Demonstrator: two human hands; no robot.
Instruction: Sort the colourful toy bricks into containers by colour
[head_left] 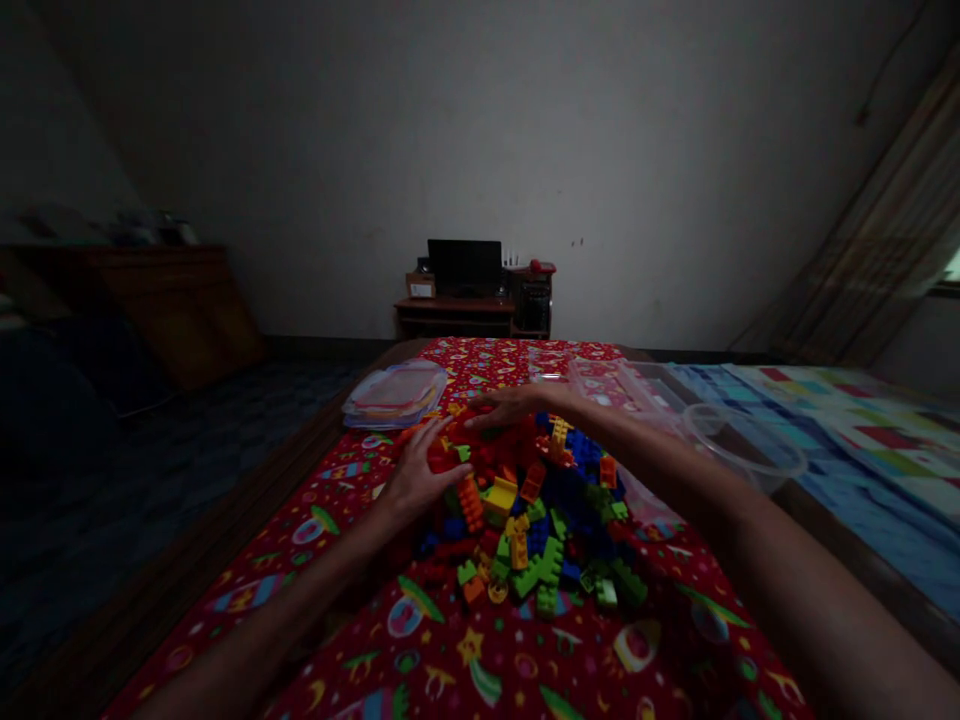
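Observation:
A heap of toy building bricks (536, 510) in red, orange, yellow, green and blue lies on a red patterned cloth (442, 650). At the heap's left edge rests my left hand (420, 470), fingers spread and thumb apart, beside an orange brick (470, 502). My right hand (504, 405) reaches across the far side of the heap, palm down over red bricks, its fingers stretched out to the left. Neither hand is closed around a brick. What lies under the right palm is hidden.
Beyond the heap to the left is a stack of clear plastic lids (397, 393). Clear plastic containers (630, 385) and a round clear tub (742, 445) stand to the right, near a bed (825, 440). A monitor (465, 266) sits on a desk by the far wall.

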